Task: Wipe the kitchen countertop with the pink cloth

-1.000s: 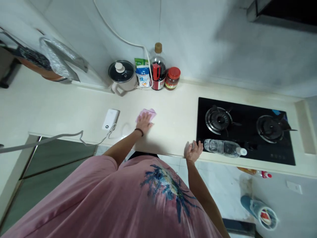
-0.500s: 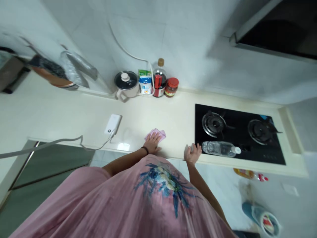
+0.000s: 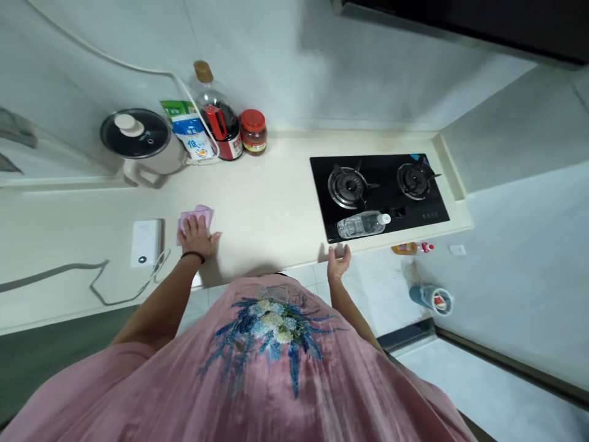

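Observation:
My left hand [image 3: 197, 235] lies flat with fingers spread on a small pink cloth [image 3: 199, 214], pressing it onto the cream countertop [image 3: 271, 209] beside a white power bank [image 3: 146, 242]. My right hand [image 3: 339, 260] rests at the counter's front edge, fingers loosely open and holding nothing, just below a clear plastic water bottle [image 3: 362, 223] that lies on its side on the black gas hob [image 3: 377, 190].
At the back wall stand a small electric pot [image 3: 138, 144], a blue-and-white packet [image 3: 194, 138], a dark sauce bottle [image 3: 217, 120] and a red-lidded jar [image 3: 253, 131]. A grey cable [image 3: 83, 275] runs from the power bank. On the floor lie an orange bottle [image 3: 407, 248] and a blue container [image 3: 431, 298].
My left hand slid the pink cloth toward the counter's front edge, then back leftward near the power bank. My right hand stayed at the counter edge. The view swung right.

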`<state>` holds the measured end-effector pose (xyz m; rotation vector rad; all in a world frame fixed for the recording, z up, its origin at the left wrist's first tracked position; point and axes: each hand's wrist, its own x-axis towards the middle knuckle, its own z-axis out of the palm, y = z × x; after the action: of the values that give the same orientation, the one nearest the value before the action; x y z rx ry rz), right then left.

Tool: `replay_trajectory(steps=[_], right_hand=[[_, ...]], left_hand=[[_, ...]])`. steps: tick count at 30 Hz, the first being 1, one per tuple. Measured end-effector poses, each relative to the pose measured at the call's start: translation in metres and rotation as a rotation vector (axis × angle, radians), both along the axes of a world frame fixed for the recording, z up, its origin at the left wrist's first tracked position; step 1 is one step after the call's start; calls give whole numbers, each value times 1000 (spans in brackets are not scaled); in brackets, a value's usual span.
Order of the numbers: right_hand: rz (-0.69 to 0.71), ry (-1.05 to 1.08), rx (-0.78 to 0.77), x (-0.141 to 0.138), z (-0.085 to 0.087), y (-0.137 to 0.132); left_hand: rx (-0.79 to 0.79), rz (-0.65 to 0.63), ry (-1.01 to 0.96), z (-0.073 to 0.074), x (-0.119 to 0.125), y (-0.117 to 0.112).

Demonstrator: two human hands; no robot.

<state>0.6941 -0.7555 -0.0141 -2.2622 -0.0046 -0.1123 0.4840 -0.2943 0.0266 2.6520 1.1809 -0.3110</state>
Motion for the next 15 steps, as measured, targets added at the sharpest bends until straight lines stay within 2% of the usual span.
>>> replay_trajectory(steps=[3,5,11,15], right_hand=[[-133,-24,23,8,6,-20],[-146,-50,45,24,13,-24],[-165,-162,127,90,31,-4],[-192,-171,241,117,38,4]], left_hand=[[-24,6,25,-1,9,7],[-51,1,52,0,15,11],[-89,14,105,6,21,17],[-116,9,95,5,21,17]])
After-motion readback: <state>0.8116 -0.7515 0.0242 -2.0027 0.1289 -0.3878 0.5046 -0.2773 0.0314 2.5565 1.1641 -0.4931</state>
